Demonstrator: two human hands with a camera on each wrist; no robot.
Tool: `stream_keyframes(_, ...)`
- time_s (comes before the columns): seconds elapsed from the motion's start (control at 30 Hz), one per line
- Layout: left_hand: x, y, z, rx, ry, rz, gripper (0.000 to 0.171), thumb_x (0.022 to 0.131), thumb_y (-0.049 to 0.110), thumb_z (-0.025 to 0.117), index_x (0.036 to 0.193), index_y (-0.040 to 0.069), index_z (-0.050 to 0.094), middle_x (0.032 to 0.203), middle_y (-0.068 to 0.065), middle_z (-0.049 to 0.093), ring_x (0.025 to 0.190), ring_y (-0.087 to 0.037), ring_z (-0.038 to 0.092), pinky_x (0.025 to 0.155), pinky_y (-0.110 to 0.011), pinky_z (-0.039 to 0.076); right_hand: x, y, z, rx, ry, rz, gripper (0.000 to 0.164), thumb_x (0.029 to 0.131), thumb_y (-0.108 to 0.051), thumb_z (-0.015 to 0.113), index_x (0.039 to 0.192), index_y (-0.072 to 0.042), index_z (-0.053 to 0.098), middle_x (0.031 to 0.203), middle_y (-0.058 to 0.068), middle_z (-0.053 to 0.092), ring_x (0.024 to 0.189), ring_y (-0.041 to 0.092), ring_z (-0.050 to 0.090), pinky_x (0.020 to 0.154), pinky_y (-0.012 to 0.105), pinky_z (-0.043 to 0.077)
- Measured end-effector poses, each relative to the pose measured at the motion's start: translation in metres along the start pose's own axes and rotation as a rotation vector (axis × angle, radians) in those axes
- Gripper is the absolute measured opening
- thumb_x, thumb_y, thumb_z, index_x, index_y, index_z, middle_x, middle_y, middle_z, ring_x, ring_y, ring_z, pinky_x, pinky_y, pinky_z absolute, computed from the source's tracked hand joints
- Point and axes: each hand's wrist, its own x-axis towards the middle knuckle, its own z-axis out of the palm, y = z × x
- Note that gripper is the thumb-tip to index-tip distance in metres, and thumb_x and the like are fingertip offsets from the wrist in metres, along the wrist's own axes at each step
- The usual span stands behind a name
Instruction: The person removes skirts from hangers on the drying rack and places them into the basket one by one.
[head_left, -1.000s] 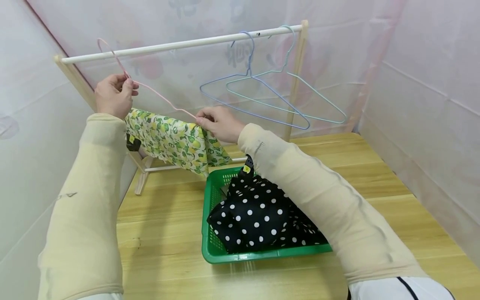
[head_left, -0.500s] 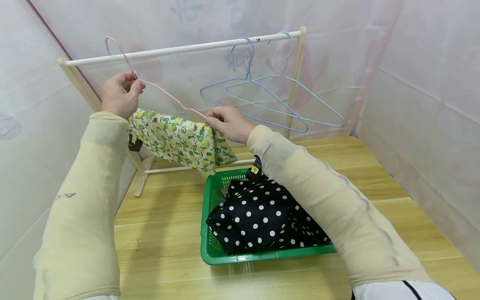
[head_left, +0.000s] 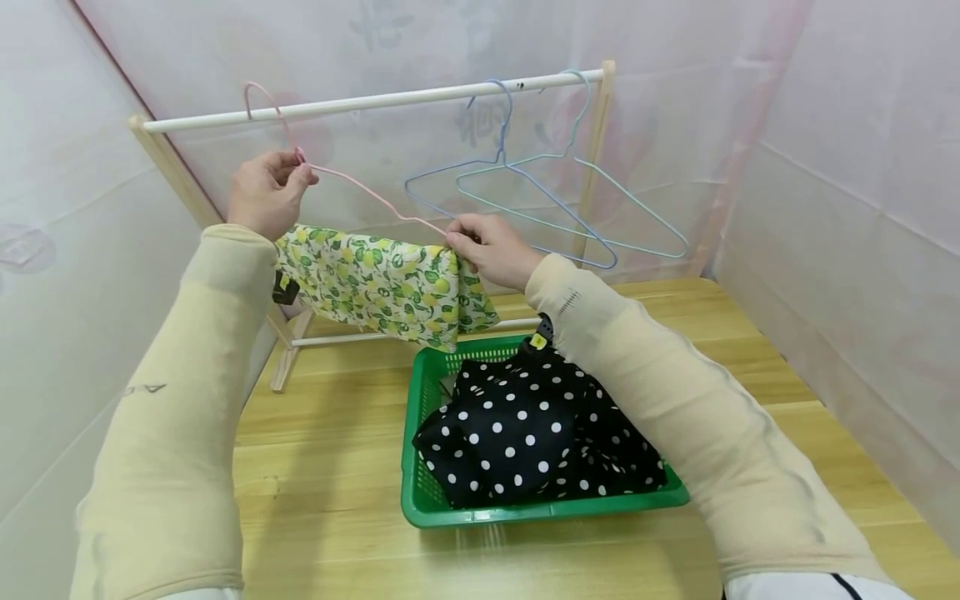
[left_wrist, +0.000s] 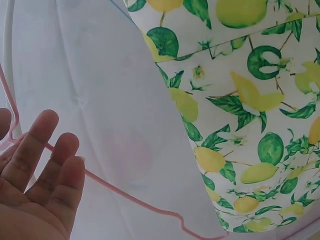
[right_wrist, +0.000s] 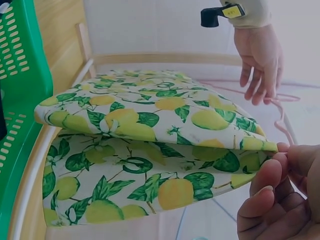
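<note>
A pink wire clothes hanger has its hook over the white rail near the left end. Draped below it hangs a white cloth printed with lemons and green leaves. My left hand pinches the hanger's neck under the hook; in the left wrist view its other fingers lie beside the wire. At the hanger's right end, my right hand pinches the wire together with the cloth's upper corner. The right wrist view shows the cloth folded in two layers, meeting at my right fingertips.
A blue hanger and a mint green hanger hang at the right of the rail. A green basket holding black polka-dot fabric stands on the wooden table. Pale curtains surround the rack.
Both hands have moved to the right with the pink hanger and the lemon-print cloth, the hook shifting right along the rail. The basket and the other two hangers stay put.
</note>
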Motion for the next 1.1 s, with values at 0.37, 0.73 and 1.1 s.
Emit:
stream_keyframes(0.37,-0.007,0.007,0.009,0.007,-0.047,0.007,0.044,0.1,0.042,0.045,0.133,0.015,0.055,0.117,-0.001,0.067,0.107,-0.016,0.057,0.081,-0.024,0.042,-0.011,0.011,-0.013,-0.019,0.006,0.006,0.024,0.103,-0.024,0.045,0.099,-0.008,0.062,0.081,0.022,0.054,0.073,0.036,0.054,0.061,0.034,0.044)
stream_keyframes(0.73,-0.016,0.016,0.015,0.016,-0.041,0.068,0.043,0.1,0.04,0.047,0.13,0.012,0.059,0.107,-0.005,0.07,0.094,-0.013,0.06,0.072,-0.022,0.043,-0.028,0.011,-0.031,-0.001,0.036,0.03,0.024,0.103,-0.024,0.043,0.1,-0.008,0.061,0.081,0.016,0.055,0.077,0.035,0.057,0.067,0.039,0.047)
stream_keyframes(1.1,-0.023,0.018,0.021,-0.016,0.043,0.124,0.035,0.098,0.032,0.053,0.118,0.005,0.066,0.101,-0.003,0.063,0.09,-0.011,0.056,0.081,-0.023,0.047,-0.041,0.009,-0.034,0.012,0.044,-0.011,0.023,0.102,-0.023,0.046,0.099,-0.006,0.061,0.083,0.016,0.059,0.079,0.034,0.061,0.074,0.046,0.052)
